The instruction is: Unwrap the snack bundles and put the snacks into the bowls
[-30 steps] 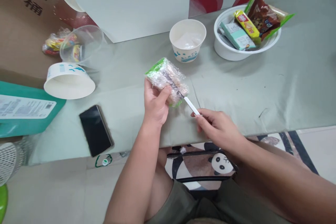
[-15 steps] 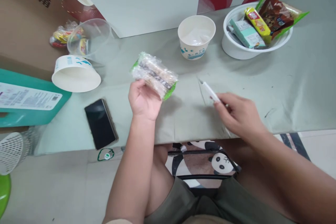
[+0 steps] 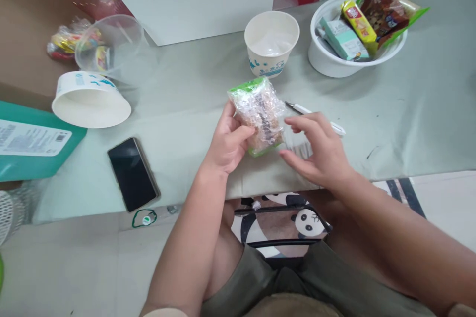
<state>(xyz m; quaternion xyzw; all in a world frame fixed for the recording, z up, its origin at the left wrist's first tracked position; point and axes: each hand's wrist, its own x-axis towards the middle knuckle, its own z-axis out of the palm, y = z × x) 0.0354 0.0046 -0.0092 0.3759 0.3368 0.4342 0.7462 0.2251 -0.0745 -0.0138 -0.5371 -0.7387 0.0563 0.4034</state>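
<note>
My left hand grips a snack packet in clear crinkled wrapping with green ends, holding it up above the table. Just right of the packet, my right hand has its thumb and fingers apart and holds nothing. Behind that hand a white utility knife lies on the table, its grey tip pointing left; the hand covers part of it. Beyond the packet stands a paper bowl with clear plastic inside.
A white tub of packaged snacks stands at the back right. On the left are a tipped paper bowl, a clear plastic tub, a phone and a teal container. White boxes line the back.
The utility knife has left my right hand and now lies on the table. My left hand has moved right and turned the packet more upright. My right hand has opened beside it.
</note>
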